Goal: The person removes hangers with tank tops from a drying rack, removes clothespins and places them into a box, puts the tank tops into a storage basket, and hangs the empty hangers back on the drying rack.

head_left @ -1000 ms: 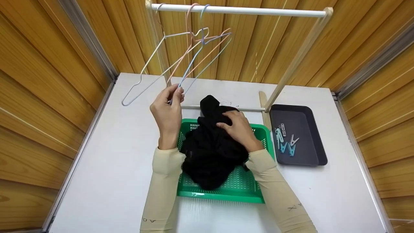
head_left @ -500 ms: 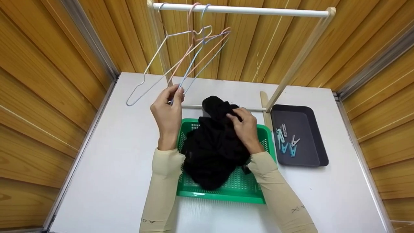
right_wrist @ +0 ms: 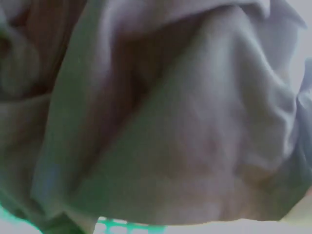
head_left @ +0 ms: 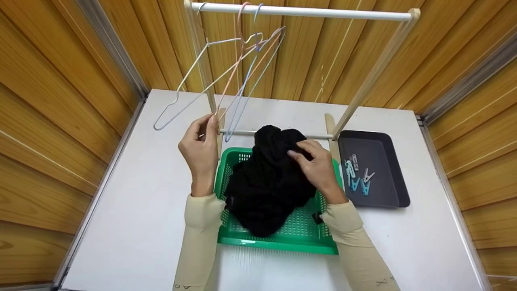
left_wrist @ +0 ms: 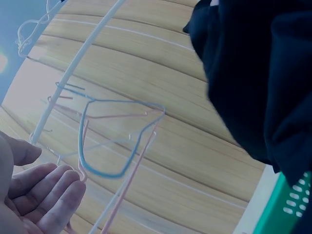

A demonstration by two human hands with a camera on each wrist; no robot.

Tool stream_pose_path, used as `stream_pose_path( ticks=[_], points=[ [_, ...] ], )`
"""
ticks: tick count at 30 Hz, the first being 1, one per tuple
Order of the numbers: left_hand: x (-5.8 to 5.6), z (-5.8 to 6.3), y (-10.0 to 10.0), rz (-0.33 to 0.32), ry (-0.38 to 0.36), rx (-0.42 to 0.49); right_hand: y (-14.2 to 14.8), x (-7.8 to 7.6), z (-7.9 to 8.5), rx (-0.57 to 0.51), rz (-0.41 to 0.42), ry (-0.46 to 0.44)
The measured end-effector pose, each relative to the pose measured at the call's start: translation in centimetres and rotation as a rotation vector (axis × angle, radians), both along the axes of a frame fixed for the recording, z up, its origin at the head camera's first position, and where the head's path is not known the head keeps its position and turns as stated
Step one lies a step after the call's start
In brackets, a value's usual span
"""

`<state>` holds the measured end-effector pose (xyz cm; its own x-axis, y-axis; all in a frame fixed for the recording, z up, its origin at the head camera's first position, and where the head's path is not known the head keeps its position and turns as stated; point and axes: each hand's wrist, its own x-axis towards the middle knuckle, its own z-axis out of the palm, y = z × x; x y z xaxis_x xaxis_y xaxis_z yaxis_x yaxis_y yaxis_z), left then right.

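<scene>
My left hand is at the low near end of the pink hanger. In the left wrist view, thumb and fingers are apart, with the pink wire by the fingertips. The blue hanger hangs free just right of it, and a whitish hanger hangs to the left. My right hand grips a fold of the bunched black garment, whose kind cannot be told. The garment rests in the green basket and fills most of the right wrist view.
A white rail on wooden posts carries the hangers. A dark grey tray stands right of the basket, with several clothespins in it. Wood-patterned walls surround the white table.
My left hand has let go of the blue hanger and moved left to the pink one; the blue hanger has swung down. My right hand has shifted right and nearer with the black cloth.
</scene>
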<state>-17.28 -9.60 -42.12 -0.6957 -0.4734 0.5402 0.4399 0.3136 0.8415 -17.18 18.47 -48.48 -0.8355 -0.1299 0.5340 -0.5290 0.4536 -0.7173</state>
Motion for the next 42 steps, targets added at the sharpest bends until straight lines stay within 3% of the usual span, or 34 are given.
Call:
stream_pose_path(
  ticks=[6, 10, 16, 19, 24, 29, 36, 42],
  points=[
    [0.8, -1.0, -0.4, 0.005, -0.035, -0.008, 0.3, 0.6, -1.4, 0.176, 0.092, -0.134],
    [1.4, -1.5, -0.5, 0.007, -0.052, -0.011, 0.4, 0.9, -1.8, 0.225, 0.126, -0.217],
    [2.6, -2.6, -1.0, 0.028, -0.097, -0.002, 1.0, 0.6, -0.4, 0.215, 0.132, -0.341],
    [3.1, -3.1, -1.4, 0.034, -0.126, -0.027, 1.3, 0.3, 0.2, 0.158, 0.105, -0.349],
    [3.8, -4.0, -2.1, 0.012, -0.191, -0.131, 1.3, -0.3, 0.3, 0.102, 0.051, -0.275],
    [4.4, -4.7, -2.4, -0.064, -0.328, -0.251, 0.6, -1.1, -0.5, 0.184, 0.054, -0.206],
    [4.7, -4.6, -2.7, -0.106, -0.572, -0.487, 0.0, -1.3, -2.0, 0.258, 0.09, -0.254],
    [4.4, -4.6, -2.8, -0.152, -0.665, -0.639, 0.1, -1.3, -2.6, 0.246, 0.096, -0.285]
  ],
)
